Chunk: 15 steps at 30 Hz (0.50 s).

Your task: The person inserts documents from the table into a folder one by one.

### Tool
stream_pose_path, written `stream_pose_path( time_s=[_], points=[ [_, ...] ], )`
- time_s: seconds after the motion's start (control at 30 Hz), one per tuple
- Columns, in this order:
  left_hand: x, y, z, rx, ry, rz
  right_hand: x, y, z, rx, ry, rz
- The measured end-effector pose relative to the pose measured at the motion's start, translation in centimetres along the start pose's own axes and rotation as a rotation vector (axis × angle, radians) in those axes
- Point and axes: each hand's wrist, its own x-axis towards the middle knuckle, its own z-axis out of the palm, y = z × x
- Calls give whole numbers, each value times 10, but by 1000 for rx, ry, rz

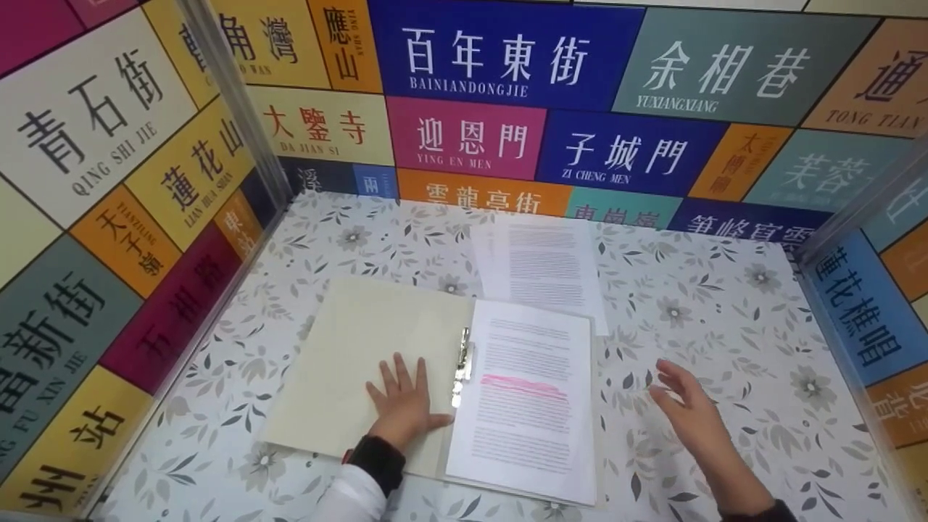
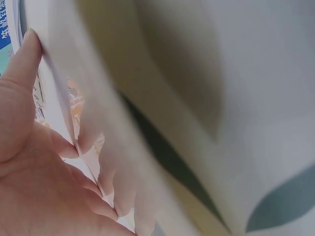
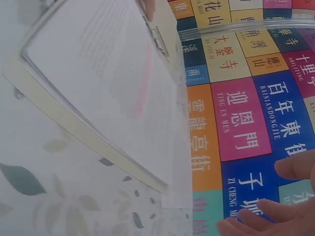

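A cream file folder lies spread flat on the table, with a metal clip along its spine. On its right half rests a stack of printed sheets, the top one marked by a pink highlighter stripe. My left hand presses on the bare left cover with fingers spread, thumb toward the spine; in the left wrist view its fingers meet the cover. To the right of the folder, my right hand hovers with relaxed fingers and holds nothing.
Loose printed sheets lie beyond the folder, partly beneath its top edge. A floral cloth covers the table. Panels with coloured street-name signs stand along the back and both sides.
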Motion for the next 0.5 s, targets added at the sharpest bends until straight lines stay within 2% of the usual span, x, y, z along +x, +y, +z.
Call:
stream_pose_path(
  time_s=[0.13, 0.3, 0.43, 0.5],
  points=[
    [0, -1, 0, -4, -1, 0, 17, -18, -10, -22, 27, -61],
    [0, -1, 0, -16, 0, 7, 52, -37, -12, -53, -11, -105],
    [0, -2, 0, -8, -6, 9, 86, -48, -5, -84, -29, -103],
    [1, -1, 0, -3, -7, 6, 104, -51, 2, -87, -31, -75]
  ],
)
